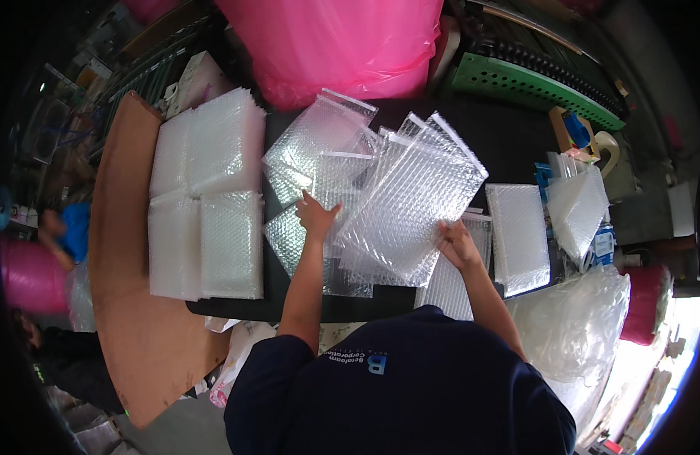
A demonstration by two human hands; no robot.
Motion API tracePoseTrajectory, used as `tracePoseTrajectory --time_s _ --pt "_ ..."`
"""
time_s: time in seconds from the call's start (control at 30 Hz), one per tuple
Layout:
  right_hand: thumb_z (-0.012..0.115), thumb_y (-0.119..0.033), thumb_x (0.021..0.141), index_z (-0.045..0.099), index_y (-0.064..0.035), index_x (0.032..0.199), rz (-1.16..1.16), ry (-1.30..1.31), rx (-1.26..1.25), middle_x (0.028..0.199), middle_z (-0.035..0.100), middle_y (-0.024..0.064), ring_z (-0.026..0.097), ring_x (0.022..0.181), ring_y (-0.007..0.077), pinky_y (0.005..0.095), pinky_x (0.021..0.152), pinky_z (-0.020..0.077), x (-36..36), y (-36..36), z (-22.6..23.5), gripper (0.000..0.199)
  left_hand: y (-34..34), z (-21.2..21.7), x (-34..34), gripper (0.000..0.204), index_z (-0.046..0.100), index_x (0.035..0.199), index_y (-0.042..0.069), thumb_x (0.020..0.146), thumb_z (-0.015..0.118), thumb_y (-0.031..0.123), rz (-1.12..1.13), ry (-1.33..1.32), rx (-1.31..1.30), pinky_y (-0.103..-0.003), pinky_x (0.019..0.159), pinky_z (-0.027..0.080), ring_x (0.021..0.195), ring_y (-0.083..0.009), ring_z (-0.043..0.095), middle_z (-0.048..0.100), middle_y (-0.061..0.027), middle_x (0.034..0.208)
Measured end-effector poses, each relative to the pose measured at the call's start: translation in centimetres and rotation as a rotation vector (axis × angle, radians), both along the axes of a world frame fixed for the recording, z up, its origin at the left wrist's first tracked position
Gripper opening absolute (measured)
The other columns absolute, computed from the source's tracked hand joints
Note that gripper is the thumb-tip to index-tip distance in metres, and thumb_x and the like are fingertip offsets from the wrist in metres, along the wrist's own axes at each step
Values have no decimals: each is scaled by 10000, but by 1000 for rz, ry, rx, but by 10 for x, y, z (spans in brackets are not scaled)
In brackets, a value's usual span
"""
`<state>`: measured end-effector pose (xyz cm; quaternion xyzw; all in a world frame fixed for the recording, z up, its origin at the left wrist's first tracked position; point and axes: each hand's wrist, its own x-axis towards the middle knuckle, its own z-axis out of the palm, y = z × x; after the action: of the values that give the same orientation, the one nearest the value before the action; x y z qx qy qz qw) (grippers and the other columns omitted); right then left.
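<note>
My right hand (457, 244) grips the lower right edge of a fanned bunch of clear bubble-wrap bags (414, 201), each with a pale strip along its top. The bunch lies tilted across the middle of the black table (509, 144). My left hand (317, 218) is over other loose bubble-wrap bags (312, 144) to the left, thumb and forefinger spread apart and nothing visible between them. Under and beside my right hand, another bag (448, 284) reaches toward the table's near edge.
Stacked bubble-wrap pieces (232, 235) stand on the left, beside a curved brown board (122, 250). A smaller stack (519, 239) lies on the right, near a tape dispenser (607, 152). Behind the table are a big pink plastic-wrapped bundle (335, 45) and a green perforated rail (535, 87). Another person's arm (58, 246) shows far left.
</note>
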<state>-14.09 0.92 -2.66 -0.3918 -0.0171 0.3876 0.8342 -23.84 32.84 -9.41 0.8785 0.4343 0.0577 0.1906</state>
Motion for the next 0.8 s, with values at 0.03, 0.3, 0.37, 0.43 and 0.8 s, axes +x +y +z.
tracePoseTrajectory --time_s 0.03,0.3,0.37,0.43,0.8 --pt "436 28 892 379 -60 1278 10 15 46 1097 536 52 532 999 147 323 931 417 -1 -2 -11 399 4 -7 -2 668 397 1266 -37 847 583 448 37 109 -33 -445 899 394 1039 -273 514 526 -185 1120" --pt "535 41 842 377 -31 1306 152 -101 -44 1225 487 64 455 1137 165 327 976 371 -16 16 10 496 -3 101 -50 740 361 1327 29 745 745 274 -289 -711 -1351 -365 1030 296 1156 -227 460 479 -107 1268" --pt "565 48 823 316 -48 1351 117 -211 -91 1259 459 65 440 1166 181 339 985 361 -24 34 41 591 -20 103 -56 766 369 1319 12 708 781 223 -362 -837 -1170 -357 1051 272 1163 -235 463 485 -116 1267" --pt "602 51 803 225 -81 1395 57 -341 -105 1310 410 62 410 1202 185 350 1006 348 -25 47 53 714 -41 138 -62 804 379 1306 -5 663 816 200 -464 -788 -674 -358 1060 257 1169 -242 461 494 -127 1252" --pt "823 -39 575 501 -44 1195 262 -457 -377 1080 606 53 551 1040 171 310 901 442 -19 40 -8 699 -55 47 -78 711 503 1160 -1 548 856 79 -367 -586 -848 -335 866 463 993 -217 581 610 -107 1061"
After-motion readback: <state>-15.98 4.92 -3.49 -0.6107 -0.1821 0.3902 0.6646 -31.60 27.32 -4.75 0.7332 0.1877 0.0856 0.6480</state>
